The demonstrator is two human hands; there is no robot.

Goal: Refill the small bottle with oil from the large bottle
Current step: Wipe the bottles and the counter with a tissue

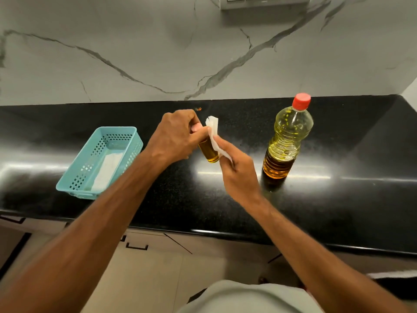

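Pale cloth [248, 297] at the bottom edge lies nearest the lens, part of the person's clothing; both bare forearms reach up from either side of it toward the black counter [338, 211]. Below the counter's front edge are light cabinet fronts with dark handles [137, 246]

On the counter, the left hand [174, 137] is curled round the top of the small bottle [208, 152], its fingers wrapped over the neck so that the cap or opening is hidden; whether a cap is on cannot be told. Only the bottle's lower part shows, filled with amber oil, and it leans slightly, base toward the camera's right. Whether the base touches the counter is unclear

The right hand [239, 175] pinches a white tissue [214, 134] between thumb and fingers and holds it against the right side of the small bottle, the tissue's free end sticking up just beside the left hand's fingertips

To the right of both hands, apart from them, the large bottle [286, 141] stands upright on the counter with its red cap [301, 100] on. It holds yellow oil through most of its height

Left of the hands sits a teal perforated basket [79, 172], with white folded paper [106, 170] lying inside it

Behind the counter rises a white marble wall [135, 41] with grey veins, and a switch plate [264, 1] is cut off by the top edge
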